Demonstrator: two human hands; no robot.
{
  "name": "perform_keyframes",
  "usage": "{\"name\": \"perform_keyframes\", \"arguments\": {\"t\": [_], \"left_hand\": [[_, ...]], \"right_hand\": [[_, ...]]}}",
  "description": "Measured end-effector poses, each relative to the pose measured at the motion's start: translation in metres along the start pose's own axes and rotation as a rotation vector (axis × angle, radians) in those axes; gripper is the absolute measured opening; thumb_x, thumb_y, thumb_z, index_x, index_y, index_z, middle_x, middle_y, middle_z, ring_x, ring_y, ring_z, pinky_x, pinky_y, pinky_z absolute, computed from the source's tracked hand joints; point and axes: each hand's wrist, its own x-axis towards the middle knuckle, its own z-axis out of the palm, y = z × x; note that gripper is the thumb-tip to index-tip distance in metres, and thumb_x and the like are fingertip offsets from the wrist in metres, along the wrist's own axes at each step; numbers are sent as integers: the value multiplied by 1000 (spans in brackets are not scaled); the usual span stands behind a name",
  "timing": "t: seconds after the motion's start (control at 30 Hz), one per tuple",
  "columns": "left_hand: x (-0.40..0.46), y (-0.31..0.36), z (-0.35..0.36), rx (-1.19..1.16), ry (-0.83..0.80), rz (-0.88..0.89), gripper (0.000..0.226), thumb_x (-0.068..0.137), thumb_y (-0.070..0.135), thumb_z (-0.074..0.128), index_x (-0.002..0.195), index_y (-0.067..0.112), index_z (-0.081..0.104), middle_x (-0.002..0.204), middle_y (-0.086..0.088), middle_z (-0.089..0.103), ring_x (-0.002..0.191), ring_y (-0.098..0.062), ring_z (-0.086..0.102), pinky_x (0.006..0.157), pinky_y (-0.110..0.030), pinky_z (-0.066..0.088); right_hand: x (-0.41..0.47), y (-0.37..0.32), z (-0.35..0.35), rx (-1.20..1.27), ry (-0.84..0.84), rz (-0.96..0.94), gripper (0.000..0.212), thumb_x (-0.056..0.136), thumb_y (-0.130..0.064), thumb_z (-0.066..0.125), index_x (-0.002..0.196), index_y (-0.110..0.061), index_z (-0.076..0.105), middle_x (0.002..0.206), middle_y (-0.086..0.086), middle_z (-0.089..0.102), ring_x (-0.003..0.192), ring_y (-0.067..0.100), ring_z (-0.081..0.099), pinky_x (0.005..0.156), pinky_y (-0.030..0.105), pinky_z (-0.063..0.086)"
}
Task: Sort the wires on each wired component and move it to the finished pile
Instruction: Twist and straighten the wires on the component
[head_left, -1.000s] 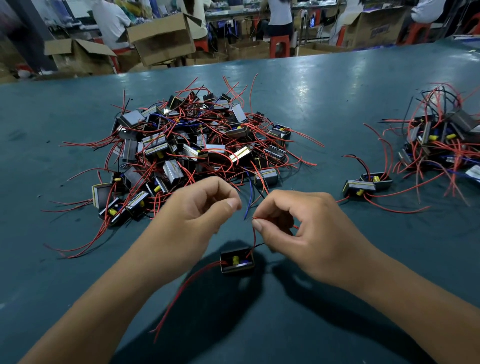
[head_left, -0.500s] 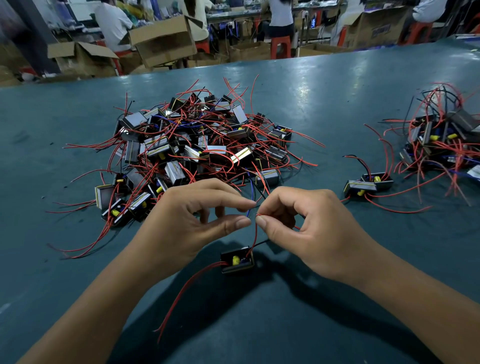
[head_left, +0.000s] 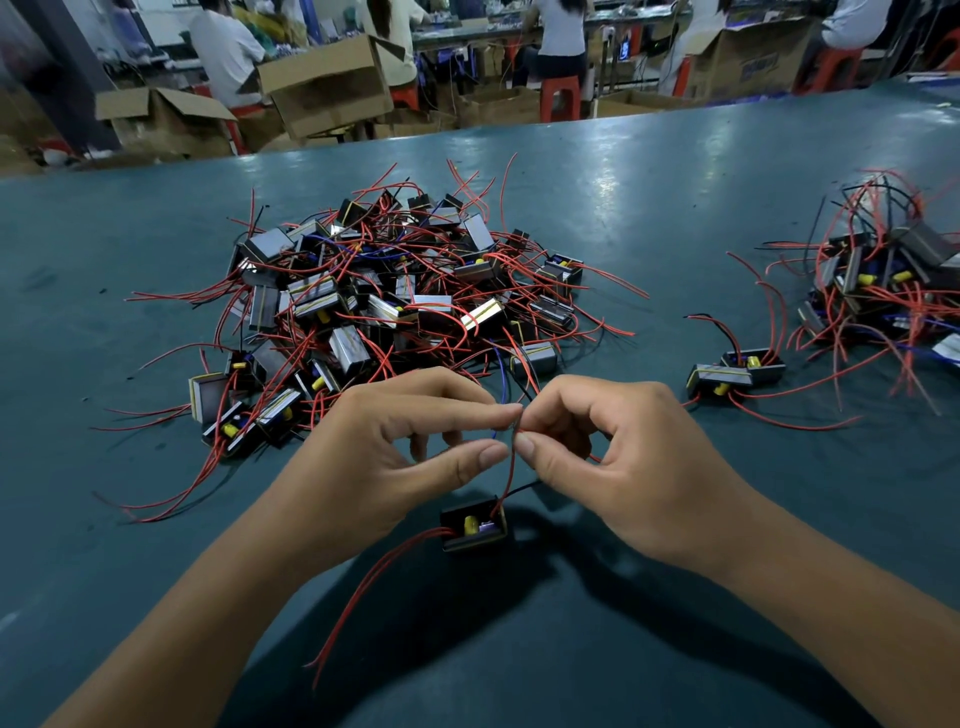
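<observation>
Above teal table (head_left: 649, 218), left hand (head_left: 384, 462) and right hand (head_left: 618, 457) pinched red wire (head_left: 511, 467) rising from small black component (head_left: 474, 524); fingertips (head_left: 491, 455) nearly met.

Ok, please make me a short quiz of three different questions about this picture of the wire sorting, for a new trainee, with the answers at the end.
1. True or false: the component being worked on is lifted off the table.
2. Which hand pinches the red wire that rises from this component? A) left hand B) right hand C) neither
3. Fill in: the big unsorted pile lies ____ the hands, farther from the person.

Key:
1. False; it rests on the table, below the hands.
2. B; the right hand pinches it between thumb and forefinger. The left hand brings its fingertips close, but its grip on any wire is not clear.
3. Behind.
</observation>
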Motion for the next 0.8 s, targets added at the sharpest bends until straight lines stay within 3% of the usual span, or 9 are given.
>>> {"name": "perform_keyframes", "arguments": {"t": [0.17, 0.33, 0.43, 0.5, 0.57, 0.6, 0.7, 0.8], "left_hand": [[0, 1, -3, -7, 3, -40, 25, 92, 31, 67, 116, 29, 74, 109, 7, 70, 99, -20, 67, 73, -43, 51], [-1, 2, -1, -2, -58, -23, 28, 92, 28, 64, 118, 23, 74, 107, 5, 70, 98, -20, 66, 74, -27, 51], [-1, 1, -1, -12, -48, -48, 26, 92, 29, 65, 115, 24, 75, 107, 6, 71, 98, -20, 67, 73, -33, 53], [-1, 0, 2, -17, -23, -93, 23, 90, 35, 68, 109, 27, 77, 103, 7, 72, 93, -20, 67, 69, -42, 52], [0, -1, 8, -30, -29, -127, 18, 86, 42, 73, 100, 32, 77, 92, 5, 70, 74, -20, 63, 62, -45, 48], [1, -1, 12, -31, -24, -138, 17, 84, 45, 74, 97, 33, 76, 85, 5, 68, 66, -23, 58, 58, -43, 47], [0, -2, 19, -18, 24, -133, 14, 86, 45, 73, 90, 32, 72, 72, 14, 62, 56, -7, 47, 52, -22, 40], [0, -2, 17, -12, 24, -149, 15, 88, 46, 70, 87, 31, 70, 71, 13, 61, 56, -18, 48, 51, -30, 40]], "right_hand": [[2, -1, -1, -19, 32, 26, 15, 89, -11, 71, 77, -19, 66, 62, -6, 61, 57, 13, 53, 57, 33, 46], [2, -3, -3, -7, 42, 27, 14, 89, -9, 70, 78, -16, 67, 61, 0, 61, 56, 20, 52, 56, 37, 45], [2, -3, -2, -10, 44, 32, 13, 89, -10, 71, 78, -15, 67, 60, -2, 60, 56, 20, 52, 56, 37, 45], [2, -3, -2, -8, 43, 40, 14, 89, -10, 71, 77, -16, 67, 60, -5, 60, 56, 17, 52, 55, 34, 46], [2, -3, -2, -10, 44, 39, 14, 88, -9, 71, 77, -16, 68, 61, -7, 60, 56, 13, 52, 55, 29, 45], [2, -3, -2, -14, 43, 36, 14, 88, -9, 71, 77, -16, 68, 61, -7, 61, 56, 12, 52, 54, 28, 44], [2, -2, -2, -12, 38, 28, 13, 89, -10, 71, 78, -17, 68, 63, -3, 63, 58, 16, 55, 55, 33, 46], [2, -2, -3, 15, 21, 37, 11, 90, -12, 70, 81, -18, 68, 66, 3, 65, 61, 22, 57, 58, 40, 47]]}}
